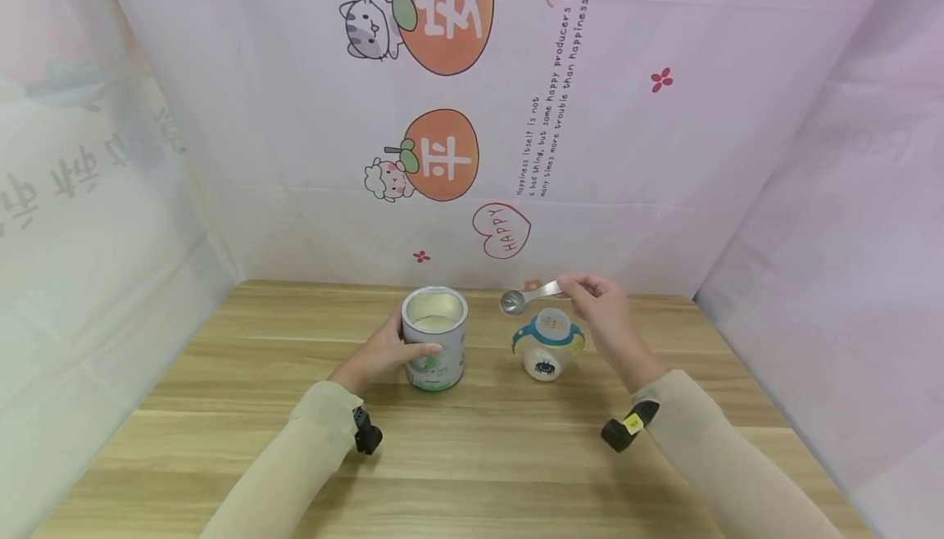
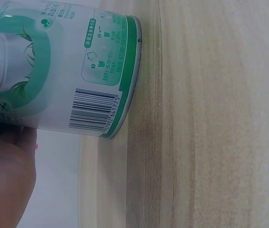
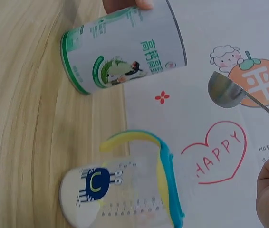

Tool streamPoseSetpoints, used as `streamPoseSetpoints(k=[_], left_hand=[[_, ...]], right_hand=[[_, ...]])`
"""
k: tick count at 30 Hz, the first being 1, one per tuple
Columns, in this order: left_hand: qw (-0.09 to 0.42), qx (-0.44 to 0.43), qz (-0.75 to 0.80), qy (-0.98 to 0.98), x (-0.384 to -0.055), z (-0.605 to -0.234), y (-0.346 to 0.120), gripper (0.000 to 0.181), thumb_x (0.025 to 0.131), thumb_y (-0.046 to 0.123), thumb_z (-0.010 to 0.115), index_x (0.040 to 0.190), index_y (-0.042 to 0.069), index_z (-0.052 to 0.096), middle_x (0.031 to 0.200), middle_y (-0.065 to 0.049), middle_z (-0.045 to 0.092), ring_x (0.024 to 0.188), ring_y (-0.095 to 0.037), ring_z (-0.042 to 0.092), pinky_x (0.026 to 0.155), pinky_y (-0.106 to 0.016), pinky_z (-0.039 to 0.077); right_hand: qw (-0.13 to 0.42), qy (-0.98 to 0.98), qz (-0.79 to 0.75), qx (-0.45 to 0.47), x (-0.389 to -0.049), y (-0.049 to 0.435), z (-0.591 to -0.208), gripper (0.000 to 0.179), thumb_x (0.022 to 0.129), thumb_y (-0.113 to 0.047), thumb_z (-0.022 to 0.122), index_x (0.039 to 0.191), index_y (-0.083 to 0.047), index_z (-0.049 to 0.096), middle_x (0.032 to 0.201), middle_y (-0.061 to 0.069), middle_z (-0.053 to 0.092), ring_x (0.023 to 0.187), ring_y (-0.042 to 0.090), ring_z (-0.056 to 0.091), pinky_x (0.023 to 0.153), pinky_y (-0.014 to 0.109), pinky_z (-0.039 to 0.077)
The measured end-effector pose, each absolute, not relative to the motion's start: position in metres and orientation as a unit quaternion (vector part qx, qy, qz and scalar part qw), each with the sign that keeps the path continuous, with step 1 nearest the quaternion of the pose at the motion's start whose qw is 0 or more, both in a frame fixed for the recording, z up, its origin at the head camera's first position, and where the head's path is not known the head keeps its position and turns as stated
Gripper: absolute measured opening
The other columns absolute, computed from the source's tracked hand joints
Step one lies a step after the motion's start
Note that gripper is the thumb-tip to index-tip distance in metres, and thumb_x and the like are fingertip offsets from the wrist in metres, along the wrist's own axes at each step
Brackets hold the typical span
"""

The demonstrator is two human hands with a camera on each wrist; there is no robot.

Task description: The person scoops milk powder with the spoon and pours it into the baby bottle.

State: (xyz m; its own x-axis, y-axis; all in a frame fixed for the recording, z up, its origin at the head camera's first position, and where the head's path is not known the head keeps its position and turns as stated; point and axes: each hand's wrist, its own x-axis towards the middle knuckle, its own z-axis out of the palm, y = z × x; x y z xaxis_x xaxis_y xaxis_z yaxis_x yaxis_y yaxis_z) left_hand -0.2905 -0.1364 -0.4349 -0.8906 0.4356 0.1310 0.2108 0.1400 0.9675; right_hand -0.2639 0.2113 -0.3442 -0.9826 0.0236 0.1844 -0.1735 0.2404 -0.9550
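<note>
My left hand grips a white and green milk powder can from its left side, thumb across the front. The can stands lidless on the table, pale contents visible inside. In the left wrist view, the can's barcode side shows beside my curled fingers. My right hand pinches the handle end of a metal measuring spoon. The spoon's bowl hangs in the air between can and bottle, above their rims. Below it stands an uncapped baby bottle with blue and yellow handles, whitish contents at its bottom.
The wooden table runs back to a printed white cloth wall. More cloth walls close in the left and right sides. Both wrists carry small black cameras.
</note>
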Motion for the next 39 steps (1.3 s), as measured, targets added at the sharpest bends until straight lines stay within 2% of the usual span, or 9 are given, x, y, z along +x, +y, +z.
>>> streamPoseSetpoints(k=[2,5,8,12,17,24,28,33,39], left_hand=[[0.091,0.216,0.619,0.749,-0.291,-0.435,-0.136,0.093,0.085,0.025,0.083,0.155,0.031,0.021,0.15,-0.014,0.042,0.138,-0.034,0.04,0.111,-0.062,0.028],[0.091,0.213,0.619,0.75,-0.291,-0.435,-0.137,0.093,0.085,0.026,0.083,0.155,0.03,0.021,0.15,-0.013,0.042,0.138,-0.033,0.04,0.112,-0.061,0.028],[0.093,0.207,0.619,0.752,-0.291,-0.435,-0.136,0.094,0.085,0.026,0.083,0.155,0.029,0.021,0.15,-0.013,0.042,0.138,-0.033,0.039,0.112,-0.061,0.028],[0.094,0.202,0.619,0.753,-0.29,-0.433,-0.136,0.094,0.084,0.026,0.083,0.155,0.029,0.021,0.15,-0.013,0.042,0.138,-0.034,0.039,0.112,-0.061,0.028],[0.094,0.197,0.614,0.758,-0.289,-0.432,-0.135,0.096,0.083,0.029,0.084,0.156,0.03,0.02,0.149,-0.011,0.043,0.139,-0.032,0.039,0.113,-0.061,0.027],[0.095,0.198,0.614,0.758,-0.289,-0.433,-0.135,0.096,0.085,0.027,0.083,0.156,0.029,0.019,0.15,-0.012,0.042,0.139,-0.032,0.039,0.113,-0.06,0.026],[0.094,0.185,0.614,0.761,-0.288,-0.432,-0.136,0.097,0.083,0.03,0.084,0.156,0.03,0.019,0.149,-0.012,0.043,0.138,-0.031,0.039,0.113,-0.059,0.027],[0.091,0.189,0.617,0.759,-0.288,-0.432,-0.135,0.097,0.083,0.027,0.084,0.155,0.03,0.02,0.148,-0.01,0.044,0.137,-0.029,0.041,0.113,-0.056,0.029],[0.085,0.197,0.616,0.758,-0.289,-0.433,-0.134,0.096,0.083,0.026,0.084,0.155,0.03,0.02,0.147,-0.005,0.044,0.136,-0.027,0.041,0.113,-0.055,0.03]], right_hand=[[0.075,-0.784,0.614,0.055,-0.265,0.205,-0.343,0.048,0.097,-0.045,0.065,0.115,-0.001,0.063,0.107,0.003,0.066,0.109,0.019,0.054,0.097,0.034,0.046],[0.071,-0.78,0.619,0.06,-0.267,0.196,-0.343,0.048,0.096,-0.046,0.065,0.114,-0.002,0.064,0.108,0.009,0.065,0.099,0.02,0.053,0.099,0.042,0.045],[0.066,-0.78,0.619,0.061,-0.268,0.188,-0.341,0.048,0.096,-0.048,0.065,0.114,-0.004,0.064,0.111,0.011,0.065,0.097,0.02,0.052,0.101,0.047,0.044],[0.065,-0.789,0.608,0.066,-0.27,0.177,-0.339,0.046,0.095,-0.05,0.066,0.113,-0.008,0.066,0.113,0.01,0.066,0.106,0.021,0.055,0.098,0.041,0.047],[0.066,-0.779,0.619,0.076,-0.273,0.165,-0.339,0.045,0.095,-0.049,0.066,0.112,-0.007,0.066,0.111,0.014,0.065,0.1,0.022,0.055,0.094,0.039,0.049],[0.055,-0.766,0.635,0.081,-0.276,0.147,-0.341,0.039,0.098,-0.039,0.065,0.114,-0.003,0.065,0.107,0.008,0.064,0.103,0.02,0.055,0.095,0.038,0.048],[0.06,-0.769,0.632,0.082,-0.281,0.137,-0.343,0.033,0.098,-0.035,0.066,0.109,-0.004,0.068,0.105,0.011,0.065,0.097,0.02,0.054,0.088,0.034,0.048],[0.066,-0.788,0.607,0.083,-0.287,0.125,-0.345,0.026,0.098,-0.031,0.067,0.105,-0.006,0.07,0.097,0.006,0.068,0.091,0.019,0.052,0.078,0.032,0.044],[0.071,-0.801,0.586,0.093,-0.29,0.111,-0.347,0.025,0.097,-0.029,0.068,0.105,-0.005,0.072,0.094,0.004,0.07,0.092,0.02,0.057,0.08,0.034,0.044]])
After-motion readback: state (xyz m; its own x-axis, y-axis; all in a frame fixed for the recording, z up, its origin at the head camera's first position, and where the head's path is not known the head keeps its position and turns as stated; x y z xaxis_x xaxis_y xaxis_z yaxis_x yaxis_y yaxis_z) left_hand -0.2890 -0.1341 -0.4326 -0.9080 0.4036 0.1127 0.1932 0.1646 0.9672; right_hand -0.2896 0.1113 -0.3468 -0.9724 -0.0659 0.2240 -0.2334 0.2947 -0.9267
